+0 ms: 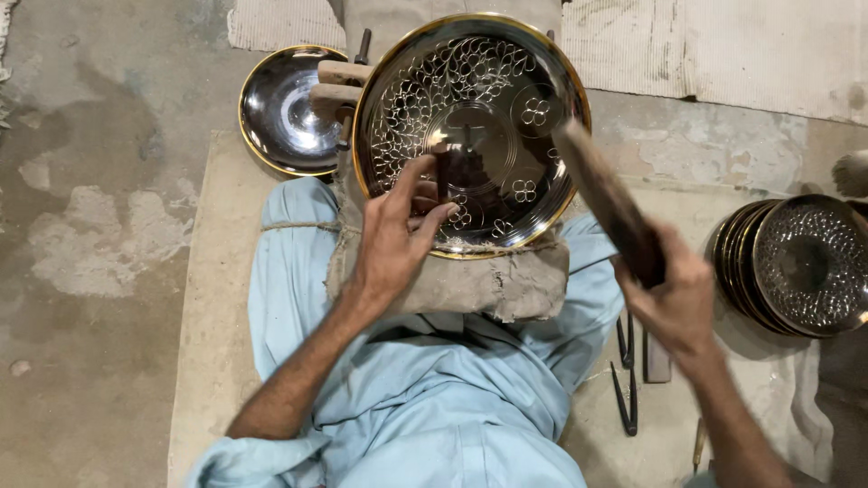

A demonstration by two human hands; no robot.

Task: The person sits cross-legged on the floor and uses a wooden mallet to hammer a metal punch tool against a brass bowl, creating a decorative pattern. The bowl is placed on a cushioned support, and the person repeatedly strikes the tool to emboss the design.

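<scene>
A round dark metal plate (488, 81) with a gold rim and engraved flower patterns rests tilted on a burlap-wrapped support (470, 285) over my lap. My left hand (398, 230) pinches a small chisel (445, 163) upright against the plate's lower middle. My right hand (674, 294) grips a wooden mallet (601, 194), blurred, its head raised over the plate's right side.
A plain dark plate (285, 113) with gold rim lies at upper left beside wooden blocks (334, 81). A stack of engraved plates (796, 267) leans at right. Metal tools (627, 380) lie on the mat (212, 298) by my right leg. Bare concrete floor is at left.
</scene>
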